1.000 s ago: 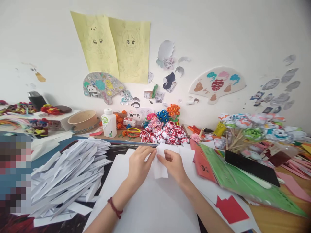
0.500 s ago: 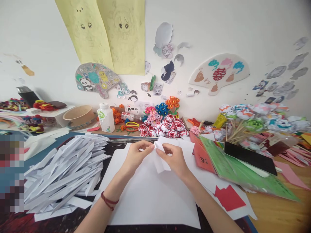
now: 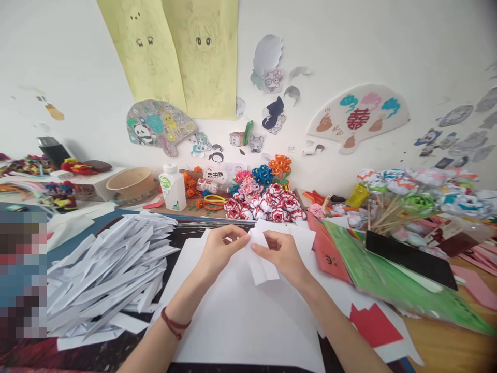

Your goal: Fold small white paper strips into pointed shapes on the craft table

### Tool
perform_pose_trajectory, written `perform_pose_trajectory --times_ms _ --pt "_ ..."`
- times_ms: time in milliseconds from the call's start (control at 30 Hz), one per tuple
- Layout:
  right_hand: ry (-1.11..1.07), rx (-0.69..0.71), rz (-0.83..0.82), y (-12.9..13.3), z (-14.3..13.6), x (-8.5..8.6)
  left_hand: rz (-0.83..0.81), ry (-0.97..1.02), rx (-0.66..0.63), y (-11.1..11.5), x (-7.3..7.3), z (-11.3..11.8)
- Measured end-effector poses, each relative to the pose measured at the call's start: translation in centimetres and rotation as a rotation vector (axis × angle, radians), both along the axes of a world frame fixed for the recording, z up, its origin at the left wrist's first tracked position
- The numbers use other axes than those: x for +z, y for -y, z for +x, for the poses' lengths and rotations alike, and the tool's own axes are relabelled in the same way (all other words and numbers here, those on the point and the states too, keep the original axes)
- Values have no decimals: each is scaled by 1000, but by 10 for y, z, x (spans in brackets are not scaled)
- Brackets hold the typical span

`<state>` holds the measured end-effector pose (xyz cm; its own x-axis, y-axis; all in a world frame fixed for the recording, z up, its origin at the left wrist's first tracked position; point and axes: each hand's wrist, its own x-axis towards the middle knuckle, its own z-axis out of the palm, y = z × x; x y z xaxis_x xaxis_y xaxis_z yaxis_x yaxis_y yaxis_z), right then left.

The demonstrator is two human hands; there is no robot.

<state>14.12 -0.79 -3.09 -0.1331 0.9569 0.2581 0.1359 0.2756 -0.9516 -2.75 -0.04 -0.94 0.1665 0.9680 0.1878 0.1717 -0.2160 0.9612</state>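
A small folded piece of white paper [image 3: 264, 269] is pinched between my two hands, above large white sheets [image 3: 248, 321]. My left hand [image 3: 223, 248] grips its upper left end between thumb and fingertips; a dark red cord bracelet is on that wrist. My right hand [image 3: 281, 254] has thumb and fingers closed on its upper right side. The lower part of the paper hangs down, showing a crease. Left of the hands lies a big heap of folded white paper strips [image 3: 116, 274].
Red-and-white paper flowers [image 3: 267, 204] and a white bottle [image 3: 173, 187] stand behind the sheets. On the right are a green packet [image 3: 404, 285], a black phone-like slab [image 3: 411, 259], red paper [image 3: 376, 325] and flowers on sticks [image 3: 421, 202]. A round tan bowl [image 3: 130, 184] sits back left.
The view has shifted slightly, so the background sits further right. Both hands keep hold of the folded paper, and its hanging part has turned a little and shows more of its face.
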Motion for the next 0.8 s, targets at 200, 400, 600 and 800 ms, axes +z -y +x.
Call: perform_pose_trajectory --times_ms 200,400,600,800 --pt "-59 41 -9 0 0 -1 13 -8 -12 1 -2 -1" --pt "-131 76 -54 2 0 3 30 -35 -37 1 0 -2" --pt "-152 89 -84 4 -2 6 73 -91 -83 2 5 -4" --pt "-68 69 -26 5 0 5 52 -51 -93 3 4 -2"
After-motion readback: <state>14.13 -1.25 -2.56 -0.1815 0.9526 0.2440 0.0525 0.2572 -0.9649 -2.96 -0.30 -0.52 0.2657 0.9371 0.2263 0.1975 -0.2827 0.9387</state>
